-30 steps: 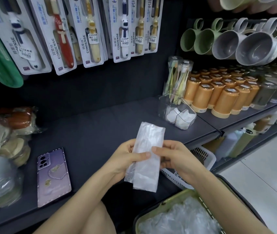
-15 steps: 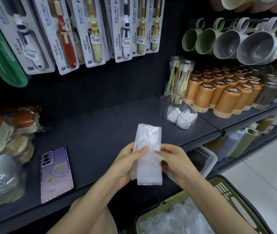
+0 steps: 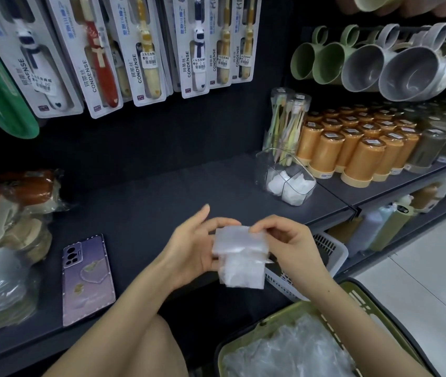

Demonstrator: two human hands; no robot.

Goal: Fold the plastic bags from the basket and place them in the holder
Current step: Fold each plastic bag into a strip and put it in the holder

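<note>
Plastic bag (image 3: 241,257) folded over, pinched at its top edge by right hand (image 3: 290,240), left hand (image 3: 192,248) gripping its left side, held above dark shelf (image 3: 148,213), clear holder (image 3: 284,180) behind, green basket (image 3: 371,308) with more bags (image 3: 292,352) below

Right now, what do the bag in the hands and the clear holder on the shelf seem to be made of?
Folded bag: thin plastic film, milky and translucent, softly creased. Holder: probably rigid clear plastic, perhaps acrylic, glossy; the white bags inside show through its walls.
</note>
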